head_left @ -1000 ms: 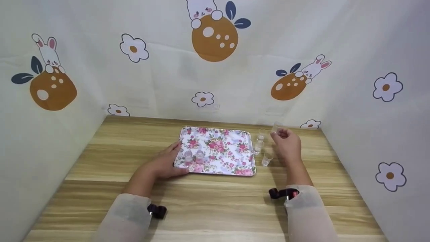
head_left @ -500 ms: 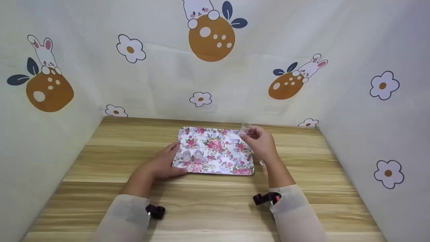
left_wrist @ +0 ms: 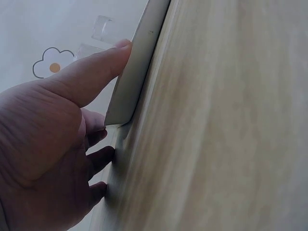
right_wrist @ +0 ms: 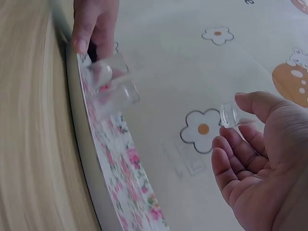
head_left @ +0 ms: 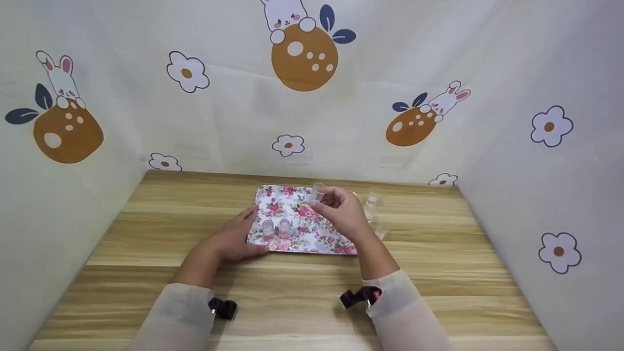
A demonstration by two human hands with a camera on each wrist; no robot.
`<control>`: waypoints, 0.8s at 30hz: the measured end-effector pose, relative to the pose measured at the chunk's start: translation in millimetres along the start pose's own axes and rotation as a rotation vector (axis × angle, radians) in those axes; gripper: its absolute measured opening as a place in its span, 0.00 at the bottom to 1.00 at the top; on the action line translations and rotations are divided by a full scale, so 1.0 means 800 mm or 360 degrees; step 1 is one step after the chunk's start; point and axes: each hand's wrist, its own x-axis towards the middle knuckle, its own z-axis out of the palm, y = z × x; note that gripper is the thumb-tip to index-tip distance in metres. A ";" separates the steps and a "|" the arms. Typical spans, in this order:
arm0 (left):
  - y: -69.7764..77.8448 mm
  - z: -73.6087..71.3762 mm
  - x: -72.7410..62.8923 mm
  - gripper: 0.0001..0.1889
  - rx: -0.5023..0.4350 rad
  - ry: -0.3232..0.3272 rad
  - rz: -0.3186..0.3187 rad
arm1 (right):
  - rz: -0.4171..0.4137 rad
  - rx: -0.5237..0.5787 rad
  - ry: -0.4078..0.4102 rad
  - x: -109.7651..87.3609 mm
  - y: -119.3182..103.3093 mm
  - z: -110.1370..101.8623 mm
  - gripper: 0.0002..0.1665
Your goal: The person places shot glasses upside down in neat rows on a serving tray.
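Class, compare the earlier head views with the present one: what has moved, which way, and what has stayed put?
The right hand has moved left, carrying the clear cup it pinches from right of the tray to above it. Nothing was newly grasped or released. The left hand stays at the tray's left edge; the two cups on the tray and the cups beside its right edge have stayed put.

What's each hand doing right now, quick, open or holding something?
Left hand: open, touching the floral tray at its edge.
Right hand: pinching a small clear cup.
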 end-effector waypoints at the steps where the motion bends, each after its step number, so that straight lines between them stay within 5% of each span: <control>1: -0.001 0.000 0.000 0.64 0.0001 0.0000 -0.0002 | -0.0007 -0.0001 -0.0022 -0.001 -0.002 0.004 0.18; 12: 0.001 0.000 -0.001 0.63 0.0000 0.0012 0.0009 | -0.0009 0.0063 -0.0140 -0.005 -0.008 0.018 0.16; 24: 0.001 0.000 0.000 0.62 0.0004 0.0024 0.0037 | -0.0118 -0.0214 -0.0056 -0.004 0.004 0.028 0.20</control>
